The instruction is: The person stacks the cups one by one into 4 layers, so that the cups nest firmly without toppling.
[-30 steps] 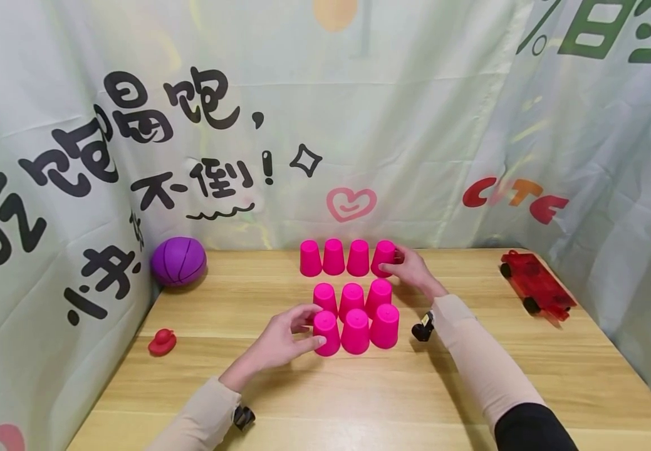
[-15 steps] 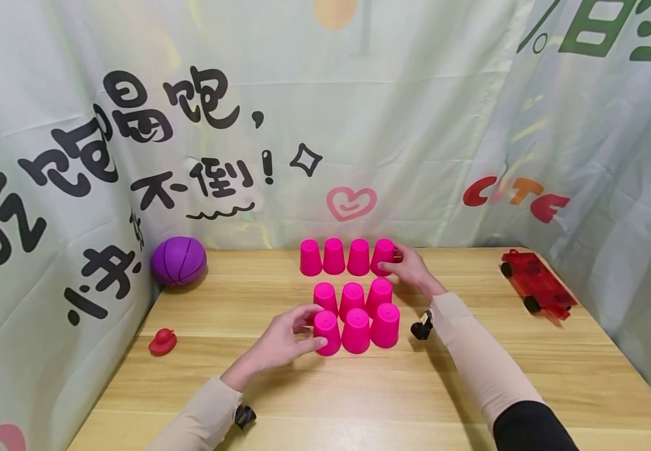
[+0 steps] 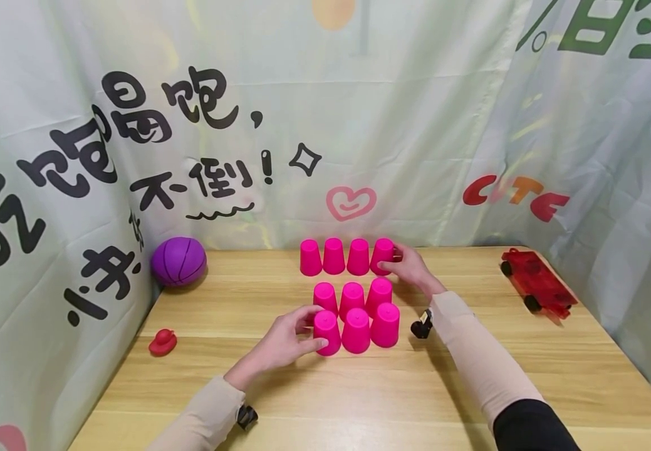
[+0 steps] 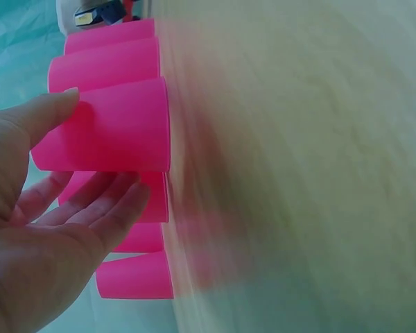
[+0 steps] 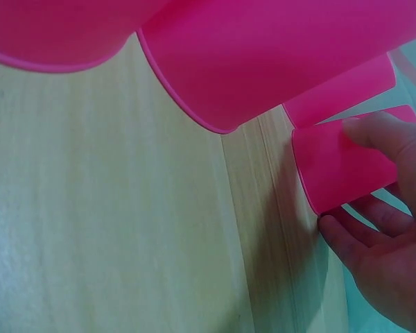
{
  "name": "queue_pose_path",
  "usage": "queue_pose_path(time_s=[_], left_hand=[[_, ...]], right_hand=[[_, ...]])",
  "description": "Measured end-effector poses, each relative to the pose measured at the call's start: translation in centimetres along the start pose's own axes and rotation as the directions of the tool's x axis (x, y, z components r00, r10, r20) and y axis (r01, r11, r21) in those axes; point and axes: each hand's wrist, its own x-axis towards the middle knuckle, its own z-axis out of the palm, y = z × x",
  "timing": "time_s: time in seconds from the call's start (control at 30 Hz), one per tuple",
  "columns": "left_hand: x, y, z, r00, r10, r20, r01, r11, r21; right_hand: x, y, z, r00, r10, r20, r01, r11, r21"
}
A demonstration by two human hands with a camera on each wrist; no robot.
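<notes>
Upside-down pink plastic cups stand in three rows on the wooden table. My left hand (image 3: pixel 284 338) holds the left cup (image 3: pixel 327 331) of the front row, thumb on its near side and fingers around its far side. Two more cups complete that row, a middle cup (image 3: pixel 356 332) and a right cup (image 3: pixel 385 326). Behind them is a row of three, with its centre cup (image 3: pixel 351 298) partly hidden. At the back, my right hand (image 3: pixel 413 270) holds the rightmost cup (image 5: pixel 343 163) of a longer row, its thumb on the cup's side and fingers behind.
A purple ball (image 3: pixel 178 260) sits at the table's back left corner. In front of it lies a small red hat-shaped toy (image 3: pixel 162 342). A red toy car (image 3: pixel 536 283) stands at the right. Printed cloth (image 3: pixel 415 125) hangs behind and beside the table (image 3: pixel 280 401).
</notes>
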Motion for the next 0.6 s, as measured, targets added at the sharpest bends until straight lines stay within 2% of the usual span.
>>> queue_pose_path(time_s=[0.33,0.6], left_hand=[[-0.2,0.4,-0.1,0.999,-0.036,0.002,0.036,0.999,-0.008],[-0.6,0.9,-1.0,0.997,-0.031,-0.064,0.029,0.999,-0.041]], right_hand=[[-0.2,0.0,-0.3,1.0,-0.011,0.002,0.011,1.0,-0.007],[-1.0,-0.2,-1.1,0.998,-0.054,0.01,0.055,0.996,-0.067]])
